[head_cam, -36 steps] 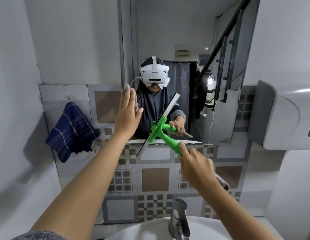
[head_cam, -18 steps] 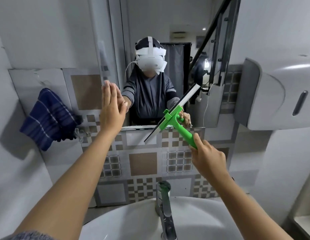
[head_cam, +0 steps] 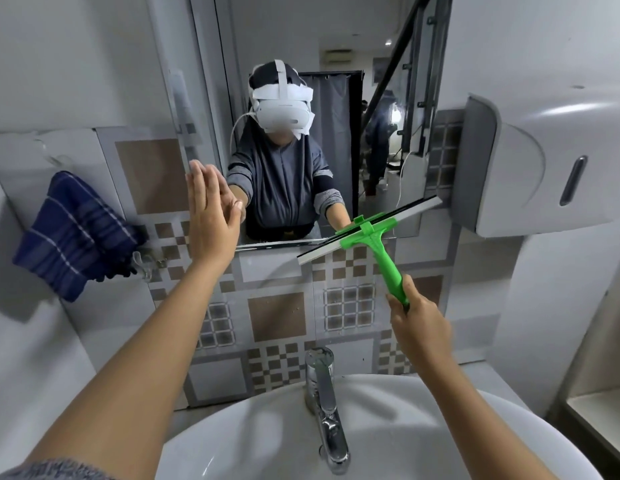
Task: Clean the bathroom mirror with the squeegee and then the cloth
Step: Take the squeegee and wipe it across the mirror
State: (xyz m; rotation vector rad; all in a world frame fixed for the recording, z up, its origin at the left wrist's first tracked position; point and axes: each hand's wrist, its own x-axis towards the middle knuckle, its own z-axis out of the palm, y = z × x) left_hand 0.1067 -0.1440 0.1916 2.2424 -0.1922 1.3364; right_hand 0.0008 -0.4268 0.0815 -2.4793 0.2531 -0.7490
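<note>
The wall mirror [head_cam: 336, 46] fills the upper middle and reflects a person wearing a white headset. My right hand [head_cam: 419, 323] grips the lower end of the green squeegee [head_cam: 374, 237]. Its blade lies tilted across the mirror's bottom right corner, left end below the glass on the tiles, right end near the dispenser. My left hand [head_cam: 211, 216] is flat, fingers together and pointing up, at the mirror's lower left edge, holding nothing. A blue striped cloth [head_cam: 73, 233] hangs on a wall hook at the left.
A grey paper dispenser [head_cam: 530, 161] juts from the wall right beside the mirror. A chrome tap [head_cam: 324, 407] stands on the white basin [head_cam: 232, 441] below my arms. Patterned tiles [head_cam: 277, 320] cover the wall under the mirror.
The squeegee has moved right and down to the mirror's bottom right corner, its blade turning closer to level. My left hand stays flat at the mirror's lower left.
</note>
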